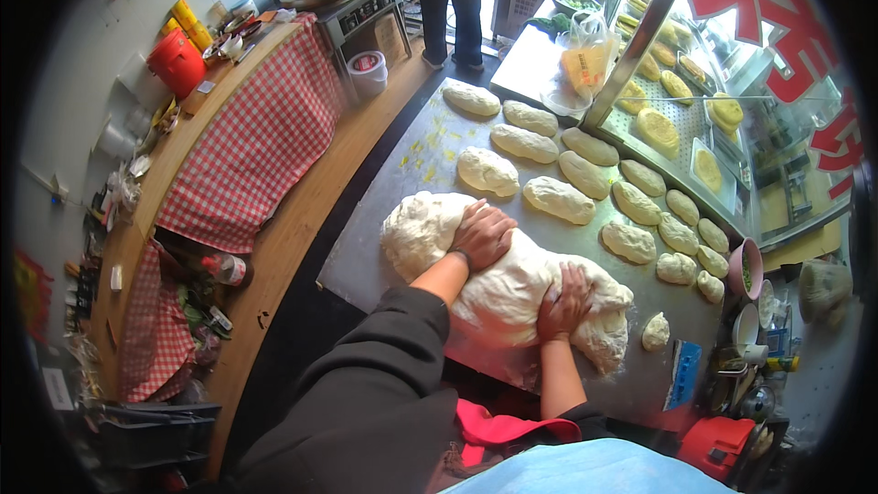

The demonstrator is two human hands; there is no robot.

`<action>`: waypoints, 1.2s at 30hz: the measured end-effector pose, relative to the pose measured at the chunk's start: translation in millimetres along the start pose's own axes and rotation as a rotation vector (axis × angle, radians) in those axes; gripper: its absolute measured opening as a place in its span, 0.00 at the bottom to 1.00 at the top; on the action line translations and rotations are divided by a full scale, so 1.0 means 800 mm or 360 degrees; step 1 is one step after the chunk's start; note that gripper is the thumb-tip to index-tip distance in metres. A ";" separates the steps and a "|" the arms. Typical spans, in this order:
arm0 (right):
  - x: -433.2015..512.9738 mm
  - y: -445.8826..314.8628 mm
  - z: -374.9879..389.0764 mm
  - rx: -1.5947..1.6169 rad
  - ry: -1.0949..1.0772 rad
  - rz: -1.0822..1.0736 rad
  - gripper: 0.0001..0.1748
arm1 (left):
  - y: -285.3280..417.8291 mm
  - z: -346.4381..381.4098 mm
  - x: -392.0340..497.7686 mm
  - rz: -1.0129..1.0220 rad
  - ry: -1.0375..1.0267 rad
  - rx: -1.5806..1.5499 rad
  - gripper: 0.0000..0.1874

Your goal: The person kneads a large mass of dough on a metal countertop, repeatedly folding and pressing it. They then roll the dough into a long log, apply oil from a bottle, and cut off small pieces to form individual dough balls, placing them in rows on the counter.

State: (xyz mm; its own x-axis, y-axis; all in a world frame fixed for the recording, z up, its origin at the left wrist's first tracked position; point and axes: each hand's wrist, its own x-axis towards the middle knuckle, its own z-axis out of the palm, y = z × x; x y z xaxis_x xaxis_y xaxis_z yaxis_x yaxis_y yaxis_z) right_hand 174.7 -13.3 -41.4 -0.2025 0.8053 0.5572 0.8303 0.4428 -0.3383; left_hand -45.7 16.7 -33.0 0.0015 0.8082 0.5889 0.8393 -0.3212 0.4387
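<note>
A big mass of pale dough point(504, 291) stretches across the metal worktop point(370, 233) in front of me. My left hand point(483, 234) grips it near the middle of its upper edge, fingers curled over the top. Lower right, my right hand point(566, 300) is clasped on the dough, its fingers pressed into the surface. Several oval dough pieces point(559, 200) lie in rows beyond the mass. One small lump of dough point(656, 331) rests apart at the right, near a scraper with a blue handle point(682, 374).
A glass display case point(686, 103) with flatbreads borders the worktop's far right. Bowls, including a pink bowl point(745, 267), line its right end. Left is a wooden counter point(199, 110) with a checked cloth point(250, 137). A person point(449, 7) stands beyond, near a white bucket point(368, 74).
</note>
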 end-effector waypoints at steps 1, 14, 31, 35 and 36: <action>0.007 0.007 0.010 -0.0038 -0.0028 0.0073 0.21 | -0.008 0.011 0.010 0.0002 0.0031 -0.0026 0.05; 0.149 0.027 -0.127 -0.0132 -0.2034 -0.0067 0.24 | 0.064 -0.115 -0.061 0.0093 -0.0633 -0.0334 0.10; -0.106 0.037 -0.129 0.0207 -0.0599 0.0278 0.21 | 0.126 -0.075 -0.115 0.0183 -0.0619 0.0431 0.23; -0.145 0.024 -0.148 0.0169 -0.0211 0.0141 0.23 | 0.117 -0.051 -0.139 0.0315 -0.0188 0.0154 0.21; -0.143 0.027 -0.141 0.0105 -0.0117 0.0086 0.24 | 0.107 -0.046 -0.132 0.0339 -0.0215 0.0148 0.21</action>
State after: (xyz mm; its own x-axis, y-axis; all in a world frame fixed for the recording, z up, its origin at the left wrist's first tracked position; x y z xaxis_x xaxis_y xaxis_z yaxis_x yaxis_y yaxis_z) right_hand 274.3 -139.9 -26.9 -0.1981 0.8544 0.4803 0.8057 0.4210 -0.4166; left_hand 5.8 -114.6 -32.6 0.2508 0.7876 0.5628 0.8586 -0.4495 0.2464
